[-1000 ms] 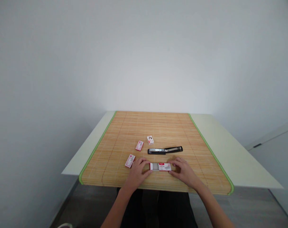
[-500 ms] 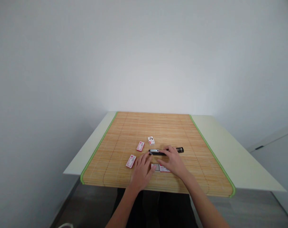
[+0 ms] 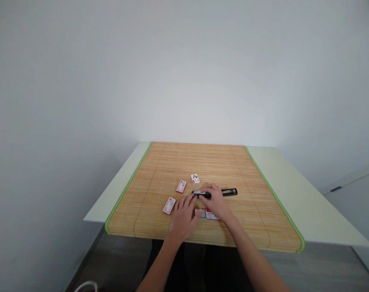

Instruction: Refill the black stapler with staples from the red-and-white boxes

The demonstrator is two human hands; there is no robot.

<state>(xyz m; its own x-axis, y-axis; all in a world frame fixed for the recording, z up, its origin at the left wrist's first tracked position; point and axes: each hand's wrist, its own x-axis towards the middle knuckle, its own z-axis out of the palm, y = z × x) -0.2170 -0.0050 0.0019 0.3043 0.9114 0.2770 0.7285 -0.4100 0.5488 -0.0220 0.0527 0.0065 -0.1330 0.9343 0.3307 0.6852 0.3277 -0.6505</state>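
Observation:
A black stapler, opened out flat, lies on the bamboo mat. My right hand reaches over its left half, fingers curled onto the metal magazine. My left hand rests flat on the mat just left of it, fingers spread, fingertips close to the stapler's left end. An opened staple box with its tray pulled out lies under and between my two hands, partly hidden.
Three more small red-and-white staple boxes lie on the mat: one left of my left hand, one further back, one upright behind the stapler. The mat covers a pale table against a white wall.
Both hands left the opened staple box. My right hand moved forward onto the stapler; my left hand slid forward toward the stapler's left end.

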